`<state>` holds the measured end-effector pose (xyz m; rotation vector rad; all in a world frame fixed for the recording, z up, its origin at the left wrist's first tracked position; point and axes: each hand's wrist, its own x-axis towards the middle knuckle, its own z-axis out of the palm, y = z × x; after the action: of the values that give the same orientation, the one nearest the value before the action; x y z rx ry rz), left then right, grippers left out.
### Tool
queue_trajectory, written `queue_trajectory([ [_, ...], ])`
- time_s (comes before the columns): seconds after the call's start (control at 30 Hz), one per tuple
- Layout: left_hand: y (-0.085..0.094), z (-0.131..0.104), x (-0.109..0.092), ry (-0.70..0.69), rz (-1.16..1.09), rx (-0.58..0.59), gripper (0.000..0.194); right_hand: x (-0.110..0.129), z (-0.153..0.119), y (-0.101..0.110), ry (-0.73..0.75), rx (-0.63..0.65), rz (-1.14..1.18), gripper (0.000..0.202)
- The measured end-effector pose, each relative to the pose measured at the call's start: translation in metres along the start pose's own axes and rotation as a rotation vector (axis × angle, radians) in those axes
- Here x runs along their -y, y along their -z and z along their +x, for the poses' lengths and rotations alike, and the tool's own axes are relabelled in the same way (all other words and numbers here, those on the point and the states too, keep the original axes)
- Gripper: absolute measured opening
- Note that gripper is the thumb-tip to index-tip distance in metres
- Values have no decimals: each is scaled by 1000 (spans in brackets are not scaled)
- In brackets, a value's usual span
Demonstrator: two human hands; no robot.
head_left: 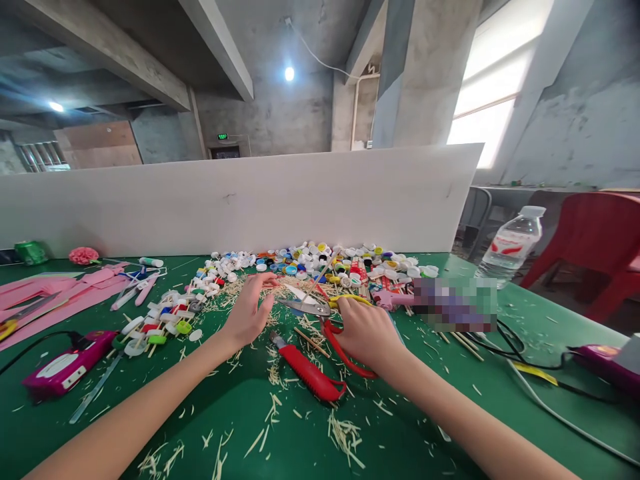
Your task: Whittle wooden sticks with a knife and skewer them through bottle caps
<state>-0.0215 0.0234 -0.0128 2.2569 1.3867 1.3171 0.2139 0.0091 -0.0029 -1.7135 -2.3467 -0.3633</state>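
Observation:
My right hand [369, 331] is closed around the red and yellow handles of a pair of scissors [310, 307], whose metal blades point left. To the left, my left hand [254, 308] is held above the wood shavings, thumb apart from its fingers, with nothing visible in its grasp. The blade tips lie close to its thumb. Below both hands, a red utility knife [309, 373] rests on the green table, its blade end pointing up and left. A thin wooden stick [311, 342] lies between the knife and the scissors.
Many bottle caps [300, 260] are heaped along the white board [240, 207]. Capped sticks [160, 323] and a magenta power strip [70, 365] lie left. A plastic bottle [513, 247] and black cables [525, 357] are right. Shavings [345, 437] litter the green table [200, 420].

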Motion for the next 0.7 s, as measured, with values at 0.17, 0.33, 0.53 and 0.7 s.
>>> queue_trajectory([
  [0.17, -5, -5, -16, -337, 547, 75, 38, 15, -6, -3, 97, 23, -23, 30],
  [0.33, -11, -10, -21, -394, 723, 107, 48, 32, -14, -2, 162, 55, -16, 26],
  [0.53, -10, -6, -21, -381, 733, 135, 48, 37, -16, -2, 145, 70, 11, 28],
  [0.7, -10, -5, -24, -404, 763, 147, 48, 35, -17, 2, 145, 79, 25, 29],
])
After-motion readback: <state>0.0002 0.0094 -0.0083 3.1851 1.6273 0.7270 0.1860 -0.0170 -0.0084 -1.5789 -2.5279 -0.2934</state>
